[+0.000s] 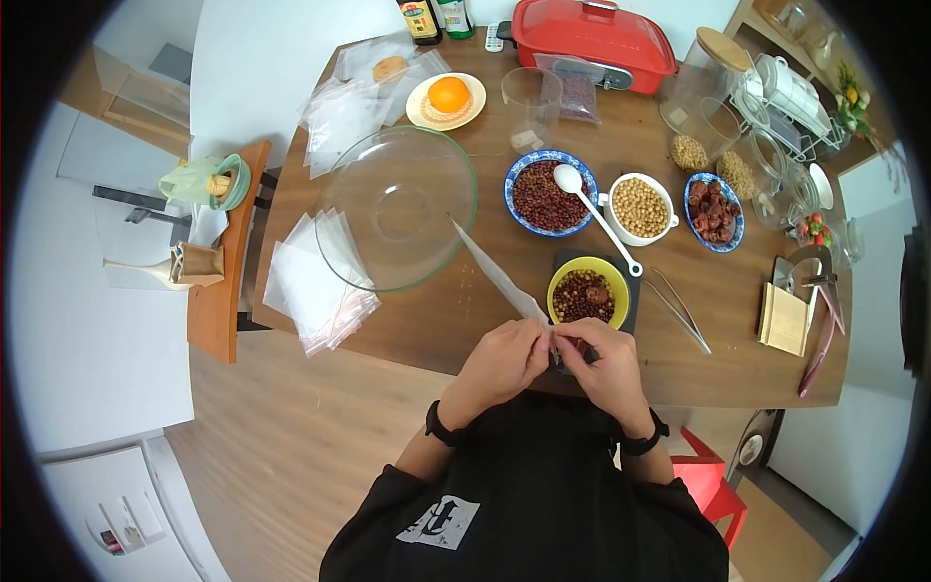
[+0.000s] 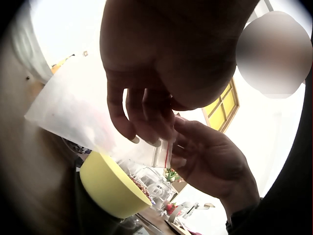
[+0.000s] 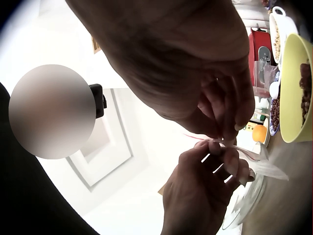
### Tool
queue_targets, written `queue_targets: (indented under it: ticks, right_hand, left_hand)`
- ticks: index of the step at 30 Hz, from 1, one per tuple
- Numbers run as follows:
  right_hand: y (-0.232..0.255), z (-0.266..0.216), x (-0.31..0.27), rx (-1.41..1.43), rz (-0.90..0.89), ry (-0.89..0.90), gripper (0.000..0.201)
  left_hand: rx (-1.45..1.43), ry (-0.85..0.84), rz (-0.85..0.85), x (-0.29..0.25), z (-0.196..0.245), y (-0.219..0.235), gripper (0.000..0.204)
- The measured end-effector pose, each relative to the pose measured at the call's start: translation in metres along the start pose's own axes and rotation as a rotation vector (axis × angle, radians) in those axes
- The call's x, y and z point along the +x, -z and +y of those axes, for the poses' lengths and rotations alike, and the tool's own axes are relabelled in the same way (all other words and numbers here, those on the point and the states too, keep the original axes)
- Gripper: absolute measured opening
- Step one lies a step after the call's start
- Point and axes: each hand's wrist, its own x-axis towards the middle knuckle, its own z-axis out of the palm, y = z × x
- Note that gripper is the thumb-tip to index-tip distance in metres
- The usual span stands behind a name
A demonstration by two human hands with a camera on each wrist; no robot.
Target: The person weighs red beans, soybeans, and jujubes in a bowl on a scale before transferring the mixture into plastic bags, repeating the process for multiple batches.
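A translucent zip bag (image 1: 499,276) slants edge-on from my fingers toward the glass bowl in the head view. My left hand (image 1: 504,359) pinches its opening end, and my right hand (image 1: 603,364) pinches the same end just beside it, fingertips nearly meeting. In the left wrist view a red zip line runs along this end of the bag (image 2: 93,115), which looks flat. Right beyond the hands, a yellow bowl (image 2: 110,183) holds dark red beans, chickpeas and a reddish-brown piece. Under it is a black scale (image 1: 628,315), partly hidden by the bowl and right hand.
Left of the hands stands a large glass bowl (image 1: 398,281), overlapping a stack of zip bags (image 1: 310,291). Beyond the yellow bowl are a blue-rimmed bowl of red beans (image 1: 551,194) with a white spoon (image 1: 606,228), and chickpeas (image 1: 640,206). Metal tongs (image 1: 682,310) lie right.
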Motion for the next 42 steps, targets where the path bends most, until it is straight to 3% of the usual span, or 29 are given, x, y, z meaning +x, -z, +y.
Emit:
queue_targets:
  ticks: [4,6,10,12,16,18,20,23,26,28,32,33,37,40,42]
  right_hand:
    - [-0.007,0.002,-0.002,-0.083,0.028,0.015,0.015]
    - [-0.011,0.004,-0.003,-0.149,0.082,0.072,0.012]
    - [-0.012,0.002,-0.002,-0.165,0.051,0.098,0.012]
    - [-0.013,0.001,-0.003,-0.097,0.025,0.026,0.014]
    - [-0.018,0.001,-0.006,-0.187,0.053,0.047,0.017]
    - [-0.014,0.004,-0.004,-0.304,0.152,-0.01,0.017]
    - [-0.005,0.013,-0.001,-0.412,0.263,-0.073,0.017]
    - [-0.006,0.004,-0.004,-0.356,0.243,-0.123,0.018]
    - [-0.021,0.001,-0.001,-0.243,0.307,-0.024,0.018]
    - [-0.027,-0.01,0.005,-0.258,0.264,0.233,0.024]
    - [-0.029,0.004,0.0,-0.499,0.0,0.157,0.033]
    - [-0.028,0.01,0.0,-0.459,-0.032,0.058,0.038]
    - [-0.014,0.011,0.002,-0.472,0.083,0.003,0.055]
    - [-0.007,0.0,0.005,-0.361,0.019,-0.087,0.061]
    - [-0.005,-0.002,0.006,-0.299,-0.037,-0.115,0.062]
  left_hand:
    - [0.084,-0.045,0.076,0.004,0.007,-0.001,0.007]
    - [0.094,0.057,0.142,0.007,0.018,-0.001,0.01]
    - [0.163,0.032,0.146,0.006,0.008,-0.005,0.016]
    - [0.207,-0.1,0.131,0.007,0.006,0.001,0.018]
    - [0.335,-0.166,0.12,0.008,0.007,0.007,0.015]
    - [0.346,-0.134,0.265,0.003,0.002,0.011,0.019]
    - [0.403,-0.083,0.293,0.0,0.005,0.03,0.019]
    - [0.446,-0.019,0.322,-0.004,0.008,0.034,0.018]
    - [0.403,-0.031,0.297,-0.002,0.011,0.033,0.019]
    - [0.377,-0.043,0.272,-0.002,0.013,0.03,0.019]
    - [0.319,-0.137,0.178,-0.003,0.018,0.031,0.019]
    - [0.341,-0.176,0.144,-0.004,0.021,0.033,0.019]
    - [0.376,-0.174,0.199,-0.015,0.018,0.05,0.022]
    - [0.239,-0.163,0.126,-0.019,0.018,0.055,0.026]
    - [0.235,-0.159,0.092,-0.007,0.024,0.056,0.055]
